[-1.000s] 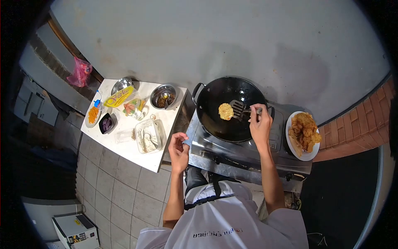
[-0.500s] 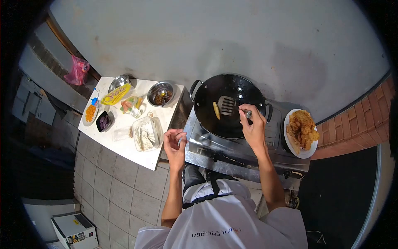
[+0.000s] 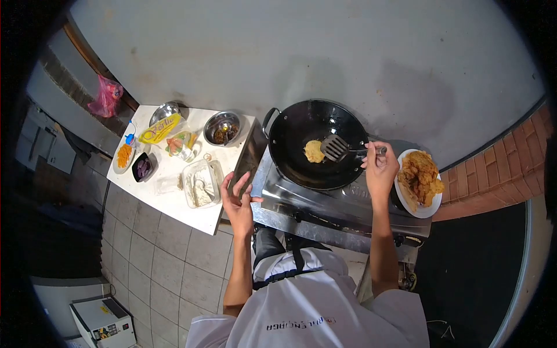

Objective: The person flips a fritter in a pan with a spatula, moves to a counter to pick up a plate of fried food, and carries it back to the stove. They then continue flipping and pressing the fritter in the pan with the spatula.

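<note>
While the right hand (image 3: 380,165) pinches the handle of a dark slotted metal turner (image 3: 334,149) between thumb and fingers, what worries me most from my end of the feed is the small round pale-yellow patty (image 3: 314,151). It lies flat near the middle of the black two-handled wok (image 3: 290,130), well inside the rim, and the turner's slotted head meets its right side. If the blade goes in too steeply, I judge it would shove the patty along the slick surface or tear its edge instead of getting under it. The grip sits by the wok's right rim, so a slip there could bring knuckles against hot metal, and a quick flick could splash any oil.

I see the left hand (image 3: 239,200) with its fingers spread, holding nothing I can make out, around the gap between the right edge of the white counter (image 3: 180,211) and the steel stove (image 3: 290,200). A careless swing could knock the clear rectangular container (image 3: 202,184) of white powder near that edge. By the stove's right edge, the white oval plate (image 3: 427,211) of golden-brown fried pieces (image 3: 422,177) sits just beside the right hand; a wide turn of the wrist might catch its rim.
</note>
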